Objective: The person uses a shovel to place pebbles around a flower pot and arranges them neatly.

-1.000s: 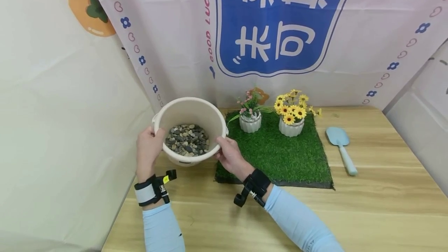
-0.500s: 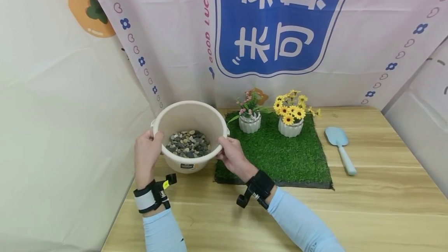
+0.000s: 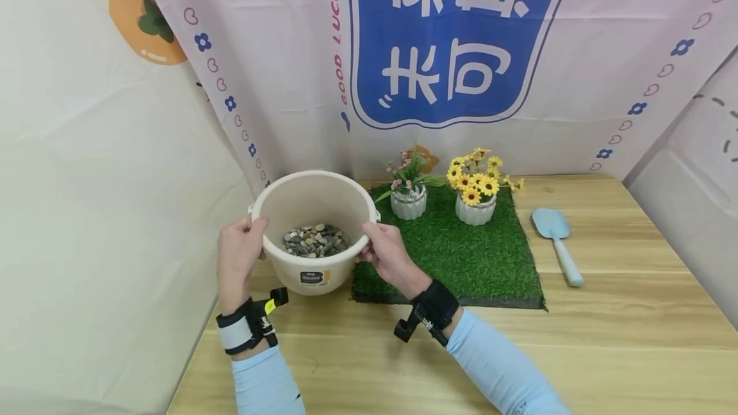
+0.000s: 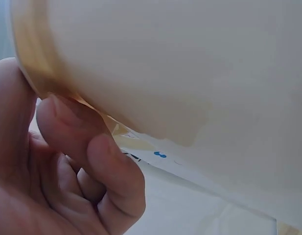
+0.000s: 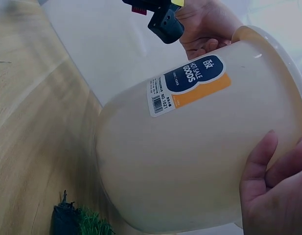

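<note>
A cream plastic bucket (image 3: 340, 271) stands tilted slightly toward me at the left of the wooden table, with grey and tan pebbles (image 3: 316, 241) covering its bottom. My left hand (image 3: 239, 258) grips the rim on the left side, thumb over the edge. In the left wrist view its fingers (image 4: 119, 171) curl under the lip. On the opposite side my right hand (image 3: 393, 256) holds the rim, thumb on top and fingers beneath. A dark label with an orange patch (image 5: 202, 95) shows on the outer wall in the right wrist view.
Right of the bucket lies a green turf mat (image 3: 461, 268). A pot of pink flowers (image 3: 409, 203) and a pot of yellow flowers (image 3: 475, 210) stand on it. Beyond its right edge rests a light-blue trowel (image 3: 556, 242). Printed curtains (image 3: 300, 82) hang behind and at the left.
The bucket has come lower and nearer to me with both hands on its rim, tilting more upright. More of its front wall and label shows, and less of the pebbles.
</note>
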Tool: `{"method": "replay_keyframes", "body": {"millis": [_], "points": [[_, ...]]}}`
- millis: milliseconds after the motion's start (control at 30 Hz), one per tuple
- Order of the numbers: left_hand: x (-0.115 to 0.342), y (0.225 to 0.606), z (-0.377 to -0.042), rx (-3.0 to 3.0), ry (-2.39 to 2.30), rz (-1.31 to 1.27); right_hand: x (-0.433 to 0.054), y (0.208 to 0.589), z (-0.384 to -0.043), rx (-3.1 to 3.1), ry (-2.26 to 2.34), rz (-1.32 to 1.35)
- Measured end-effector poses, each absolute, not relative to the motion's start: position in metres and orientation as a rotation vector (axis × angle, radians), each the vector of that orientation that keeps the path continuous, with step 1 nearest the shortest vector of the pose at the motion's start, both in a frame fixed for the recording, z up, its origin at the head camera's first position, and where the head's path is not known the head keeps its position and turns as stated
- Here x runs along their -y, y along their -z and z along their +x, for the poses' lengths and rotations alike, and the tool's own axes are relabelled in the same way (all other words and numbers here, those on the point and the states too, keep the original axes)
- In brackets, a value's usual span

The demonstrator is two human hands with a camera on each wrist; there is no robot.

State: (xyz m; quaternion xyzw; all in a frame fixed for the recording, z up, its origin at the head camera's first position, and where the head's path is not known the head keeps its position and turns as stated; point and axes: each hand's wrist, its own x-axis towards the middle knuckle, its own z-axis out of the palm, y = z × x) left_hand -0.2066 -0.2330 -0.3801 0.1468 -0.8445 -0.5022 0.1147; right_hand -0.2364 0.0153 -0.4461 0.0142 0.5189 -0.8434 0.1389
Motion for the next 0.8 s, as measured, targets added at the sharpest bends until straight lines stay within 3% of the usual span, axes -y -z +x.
{"method": "replay_keyframes", "body": {"millis": [800], "points": [[0.231,0.383,-0.201,2.551,1.454,0.315,-0.039,0.437,-0.212,-1.546,2.412,-0.015]]}}
